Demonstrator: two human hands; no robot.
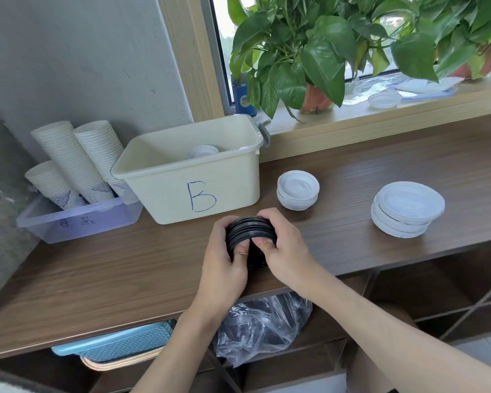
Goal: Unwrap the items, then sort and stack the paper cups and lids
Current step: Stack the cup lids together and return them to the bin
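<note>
Gripping black lids (250,229) between both hands (255,251).

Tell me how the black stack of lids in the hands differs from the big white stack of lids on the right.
Colour: the black lid stack is dark, the large white lid stack pale. The black lid stack is gripped between the left hand and right hand, tipped on edge; the large white lid stack lies flat on the table, untouched. Its lids look wider than the black ones. Both are nested round lids.

Bare forearms (380,321) and fingers (243,248) (nails short)
</note>
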